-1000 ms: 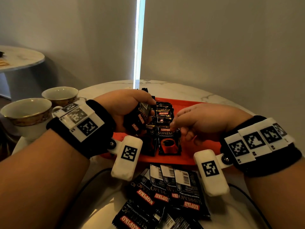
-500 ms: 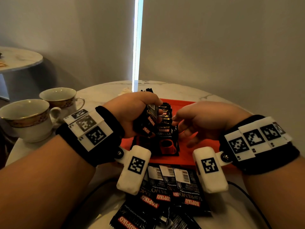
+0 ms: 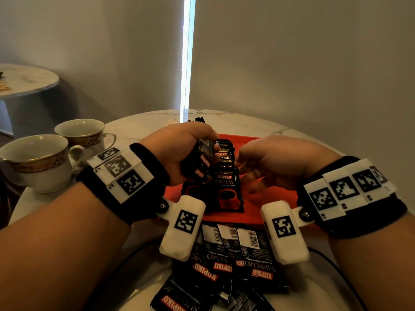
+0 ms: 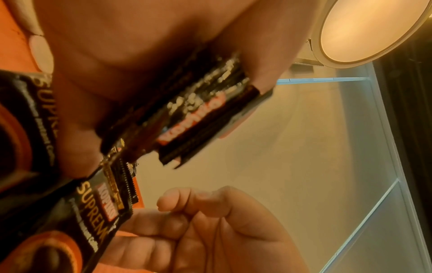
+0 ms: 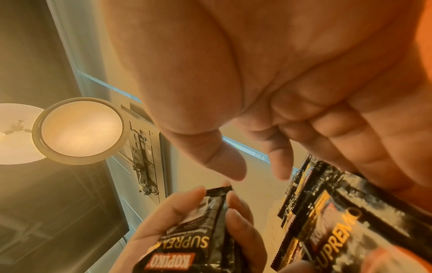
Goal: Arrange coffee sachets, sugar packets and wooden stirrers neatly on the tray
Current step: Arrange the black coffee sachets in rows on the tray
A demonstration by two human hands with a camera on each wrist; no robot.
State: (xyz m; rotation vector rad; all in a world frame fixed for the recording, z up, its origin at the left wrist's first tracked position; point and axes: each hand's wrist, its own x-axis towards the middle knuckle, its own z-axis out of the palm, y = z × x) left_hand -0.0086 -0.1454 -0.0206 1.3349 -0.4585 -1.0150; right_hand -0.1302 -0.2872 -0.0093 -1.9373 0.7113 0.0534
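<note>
My left hand (image 3: 190, 147) grips a bundle of black Kopiko coffee sachets (image 3: 202, 161) upright over the left part of the orange tray (image 3: 271, 198). The left wrist view shows the bundle (image 4: 191, 118) squeezed between thumb and fingers. A row of overlapping sachets (image 3: 226, 182) lies on the tray beside it. My right hand (image 3: 253, 162) hovers just right of that row, fingers loosely curled and nothing in them. In the right wrist view its thumb and forefinger stand apart above the row (image 5: 327, 221). No sugar packets or stirrers are in view.
Several loose sachets (image 3: 235, 261) lie in a heap on the marble table (image 3: 139, 126) in front of the tray. Two gold-rimmed cups (image 3: 33, 160) (image 3: 83, 133) stand at the left. A second round table (image 3: 24, 79) is at the far left. A dark cable runs along the near edge.
My left hand has lifted its bundle slightly and brought it right, close to the row on the tray. My right hand's fingers have come off the row and loosened.
</note>
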